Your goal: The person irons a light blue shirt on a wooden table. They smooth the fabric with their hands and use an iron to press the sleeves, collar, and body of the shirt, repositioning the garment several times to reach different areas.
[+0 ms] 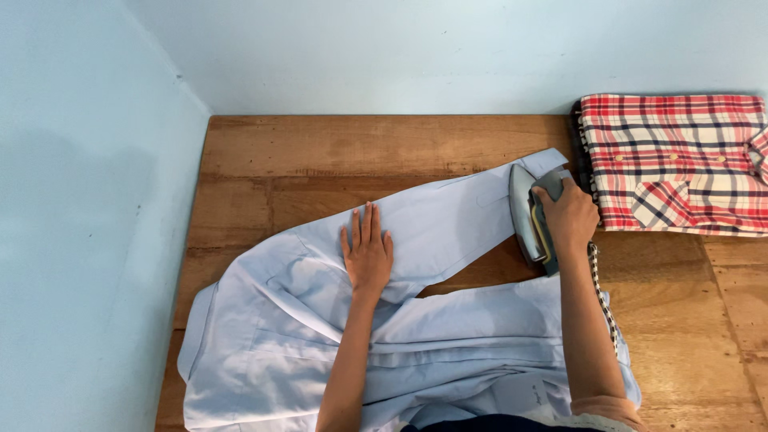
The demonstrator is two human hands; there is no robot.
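A pale blue shirt [448, 336] lies spread on a wooden table [320, 152], one sleeve stretched up toward the right. My left hand [367, 252] rests flat on that sleeve, fingers together and pointing away from me. My right hand [570, 216] grips the handle of a grey iron [525, 210], which sits tilted at the sleeve's cuff end. The iron's braided cord [602, 296] runs back along my right forearm.
A folded red, white and dark plaid shirt [672, 160] lies at the table's far right, close beside the iron. Pale blue walls [88, 216] close in the table on the left and at the back.
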